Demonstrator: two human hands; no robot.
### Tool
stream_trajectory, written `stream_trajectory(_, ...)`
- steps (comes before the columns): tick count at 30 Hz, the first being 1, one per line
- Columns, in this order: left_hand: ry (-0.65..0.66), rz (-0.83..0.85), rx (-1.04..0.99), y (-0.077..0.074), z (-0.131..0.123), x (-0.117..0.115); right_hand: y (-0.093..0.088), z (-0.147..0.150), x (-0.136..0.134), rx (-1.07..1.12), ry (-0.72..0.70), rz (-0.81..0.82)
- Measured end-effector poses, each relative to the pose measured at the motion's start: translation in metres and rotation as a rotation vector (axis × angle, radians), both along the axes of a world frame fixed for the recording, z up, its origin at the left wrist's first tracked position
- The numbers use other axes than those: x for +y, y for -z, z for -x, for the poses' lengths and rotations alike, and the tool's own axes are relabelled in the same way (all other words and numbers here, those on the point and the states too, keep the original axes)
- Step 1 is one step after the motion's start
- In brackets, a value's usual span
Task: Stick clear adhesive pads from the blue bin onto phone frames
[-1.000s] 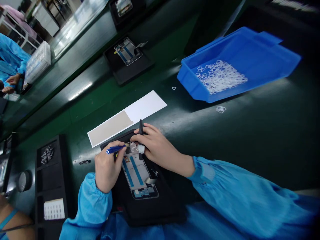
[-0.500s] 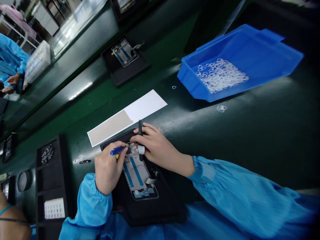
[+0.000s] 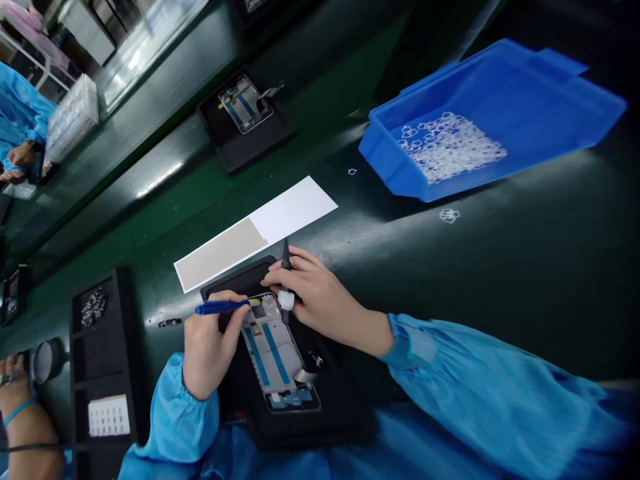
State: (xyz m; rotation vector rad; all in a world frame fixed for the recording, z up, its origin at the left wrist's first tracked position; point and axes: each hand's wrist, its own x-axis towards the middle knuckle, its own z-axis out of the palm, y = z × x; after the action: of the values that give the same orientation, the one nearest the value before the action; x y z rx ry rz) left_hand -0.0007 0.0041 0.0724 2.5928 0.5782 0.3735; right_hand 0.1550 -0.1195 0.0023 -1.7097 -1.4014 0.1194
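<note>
A phone frame (image 3: 286, 397) with two blue strips lies in a black holder (image 3: 340, 417) in front of me. My left hand (image 3: 207, 350) is closed around a blue pen-shaped tool (image 3: 219, 307), whose pale tip is over the frame's upper left end; whether it touches cannot be told. Between the fingers of my right hand (image 3: 333, 303) are black tweezers (image 3: 287, 263) wrapped with white tape, pointing away from me. The right fingertips are at the frame's upper edge. A silvery flex piece (image 3: 305, 375) sticks out at the frame's right side.
A white and beige sheet (image 3: 295, 210) lies beyond the holder. At the right, a blue bin (image 3: 545, 100) holds many small white rings. Left stands a black compartment tray (image 3: 100, 353). Another phone frame (image 3: 245, 103) sits further back. A co-worker's arm (image 3: 30, 427) is at lower left.
My left hand has moved slightly left, and the blue tool has swung to lie flatter, showing its pale tip. My right hand keeps the tweezers. The view has shifted slightly.
</note>
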Motion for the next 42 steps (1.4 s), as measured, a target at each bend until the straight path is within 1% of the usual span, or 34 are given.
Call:
stream_trajectory(4, 0.023, 0.007, 0.01, -0.001, -0.001, 0.003, 0.001, -0.001, 0.001, -0.03, -0.012, 0.01)
stream_trajectory(13, 0.039, -0.008, 0.072, -0.003, -0.004, 0.004, 0.001, -0.002, 0.001, -0.006, -0.042, 0.019)
stream_trajectory(24, 0.064, -0.09, 0.114, -0.006, -0.009, 0.002, 0.0, -0.001, 0.001, 0.007, -0.047, 0.039)
stream_trajectory(34, 0.161, -0.208, 0.111, -0.003, -0.012, -0.008, 0.0, -0.001, 0.0, 0.013, -0.055, 0.045)
stream_trajectory(37, 0.173, -0.177, 0.073, -0.001, -0.008, -0.01, -0.001, -0.001, 0.0, 0.034, -0.063, 0.06)
stream_trajectory(42, 0.163, -0.039, -0.029, 0.006, 0.003, -0.013, -0.003, -0.001, -0.001, 0.046, -0.068, 0.055)
